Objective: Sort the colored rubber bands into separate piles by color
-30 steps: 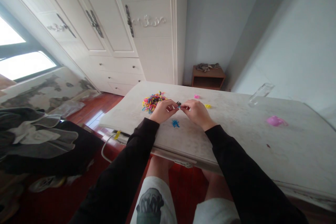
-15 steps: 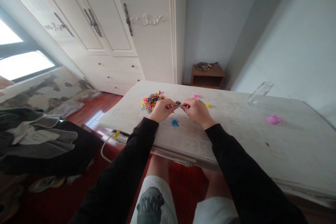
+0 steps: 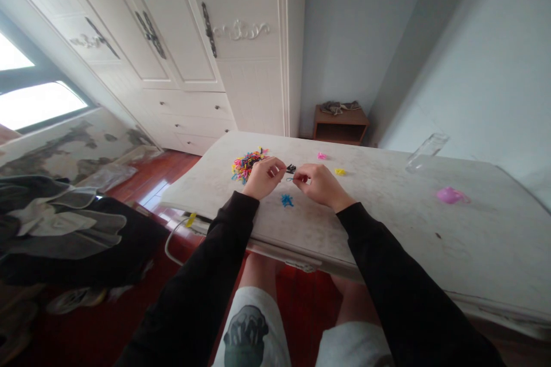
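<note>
Head view is giving me the two bare hands from my remote seat, and I am seeing them meeting over the white bench (image 3: 400, 195), their black sleeves (image 3: 230, 235) reaching in from below. I am finding the right hand (image 3: 321, 183) holding one small blue band (image 3: 289, 179), its grip pinching narrowly with the loop sticking out toward the left hand (image 3: 264, 179). The left hand is hanging just across a small gap, its fingers curling toward the thumb; its grip is looking narrow too, but I am unable to tell whether anything is sitting between the fingertips. Just beyond the gap, a cluster of black bands (image 3: 291, 168) is lying on the bench, while a blue pile (image 3: 287, 200) is lying closer to the near edge. Beside the left hand, and partly hiding behind it, a heap of mixed bands (image 3: 243, 166) is spreading in many colours. Past the right hand, a pink cluster (image 3: 322, 156) and a yellow cluster (image 3: 340, 172) are resting apart from each other. Farther right, a purple-pink item (image 3: 449, 195) is lying alone, and I am noticing a clear container (image 3: 424, 155) leaning over near the wall (image 3: 495, 69). Beyond the bench, a brown stand (image 3: 344, 118) is bearing a crumpled cloth (image 3: 338, 107) beside the white wardrobe (image 3: 253, 86)
</note>
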`<state>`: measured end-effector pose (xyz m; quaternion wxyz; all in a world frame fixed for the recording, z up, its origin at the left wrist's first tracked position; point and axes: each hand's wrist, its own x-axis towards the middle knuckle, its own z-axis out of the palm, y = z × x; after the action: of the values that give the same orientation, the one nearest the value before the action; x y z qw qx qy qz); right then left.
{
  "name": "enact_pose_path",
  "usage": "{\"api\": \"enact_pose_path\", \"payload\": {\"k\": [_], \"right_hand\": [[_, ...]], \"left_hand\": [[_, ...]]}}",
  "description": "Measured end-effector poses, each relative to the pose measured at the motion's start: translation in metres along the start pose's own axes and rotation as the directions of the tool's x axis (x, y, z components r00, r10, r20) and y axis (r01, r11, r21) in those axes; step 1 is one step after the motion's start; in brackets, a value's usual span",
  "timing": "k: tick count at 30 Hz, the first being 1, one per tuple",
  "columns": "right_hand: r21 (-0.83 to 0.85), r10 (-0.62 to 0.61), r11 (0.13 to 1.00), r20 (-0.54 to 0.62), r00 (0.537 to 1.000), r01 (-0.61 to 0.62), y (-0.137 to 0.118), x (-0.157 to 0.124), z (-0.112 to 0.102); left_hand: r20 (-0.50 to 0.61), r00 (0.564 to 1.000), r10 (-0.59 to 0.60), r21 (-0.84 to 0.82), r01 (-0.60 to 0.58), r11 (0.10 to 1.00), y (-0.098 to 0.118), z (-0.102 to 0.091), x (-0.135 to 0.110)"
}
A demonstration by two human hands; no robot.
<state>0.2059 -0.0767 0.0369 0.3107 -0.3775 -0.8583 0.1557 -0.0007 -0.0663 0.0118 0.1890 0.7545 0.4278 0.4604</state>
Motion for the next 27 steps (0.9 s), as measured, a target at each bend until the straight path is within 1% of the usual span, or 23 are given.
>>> {"api": "enact_pose_path", "payload": {"k": [6, 9, 12, 14, 18, 21, 23, 24, 27], "right_hand": [[0.071, -0.109, 0.993, 0.165, 0.980, 0.098, -0.001, -0.003, 0.001], [0.083, -0.147, 0.988, 0.213, 0.966, 0.132, 0.001, -0.003, 0.002], [0.093, -0.155, 0.986, 0.235, 0.959, 0.137, 0.003, -0.004, 0.003], [0.105, -0.162, 0.985, 0.247, 0.955, 0.140, 0.004, -0.004, 0.004], [0.107, -0.155, 0.986, 0.280, 0.947, 0.130, 0.004, -0.004, 0.006], [0.096, -0.140, 0.988, 0.285, 0.948, 0.117, 0.002, -0.004, 0.006], [0.090, -0.132, 0.990, 0.261, 0.956, 0.112, 0.001, -0.004, 0.005], [0.085, -0.125, 0.991, 0.239, 0.963, 0.107, 0.001, -0.004, 0.005], [0.062, -0.095, 0.994, 0.175, 0.980, 0.085, 0.001, -0.004, 0.004]], "left_hand": [[-0.003, 1.000, -0.011, 0.079, 0.011, 0.997, -0.003, 0.000, 0.000], [0.004, 1.000, -0.016, 0.127, 0.015, 0.992, -0.006, 0.000, 0.001], [0.005, 0.999, -0.047, 0.166, 0.046, 0.985, -0.010, 0.000, 0.002], [-0.029, 0.996, -0.083, 0.187, 0.087, 0.978, -0.013, 0.001, 0.003], [-0.151, 0.975, -0.161, 0.207, 0.191, 0.959, -0.018, 0.001, 0.005], [-0.209, 0.959, -0.191, 0.207, 0.234, 0.950, -0.021, -0.001, 0.006], [-0.288, 0.933, -0.217, 0.229, 0.287, 0.930, -0.024, -0.007, 0.006], [-0.343, 0.909, -0.236, 0.248, 0.330, 0.911, -0.026, -0.011, 0.005], [-0.500, 0.812, -0.303, 0.328, 0.501, 0.801, -0.032, -0.023, 0.003]]}}
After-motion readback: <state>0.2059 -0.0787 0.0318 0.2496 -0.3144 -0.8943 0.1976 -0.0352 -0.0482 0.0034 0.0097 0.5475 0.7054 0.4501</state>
